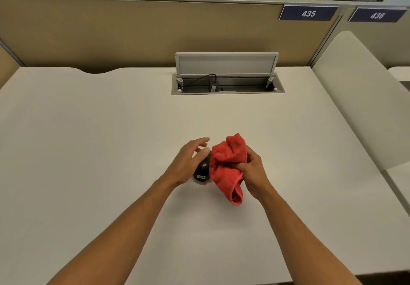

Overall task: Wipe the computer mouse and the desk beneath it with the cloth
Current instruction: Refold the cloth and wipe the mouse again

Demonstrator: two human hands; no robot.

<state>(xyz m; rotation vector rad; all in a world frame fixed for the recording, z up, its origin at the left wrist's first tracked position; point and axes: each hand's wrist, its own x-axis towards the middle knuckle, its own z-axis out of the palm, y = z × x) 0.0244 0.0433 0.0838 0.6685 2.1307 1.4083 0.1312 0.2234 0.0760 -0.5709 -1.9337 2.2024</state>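
White table [88, 151] stretches wide, and at its near middle the action is tight. Over on the left, the left hand [188, 162] comes across the mouse [203, 170], fingers loosely curved over its top and far end, the thumb side hidden, so whether that grip truly clamps the mouse or only steadies it cannot be told. The mouse itself is black, sitting on the table or just off it; the picture does not settle which. Its long axis runs away from the person, tilted a little to the right, with a small label at the near end.

Moving right, the red cloth [228, 167] is bunched up and pressed against the mouse's right flank, touching it, one loop hanging down toward the person. Further right again, the right hand [253, 171] has that cloth firmly pinched, fingers curled into the folds.

So the key relation: the mouse lies directly left of the cloth hand, just beside it, and the left hand is the nearer one for holding it. This looks like the mouse-wiping stage, with the table beneath apparently yet to be wiped.

Beyond, an open cable tray [228, 85] sits at the back of the table.
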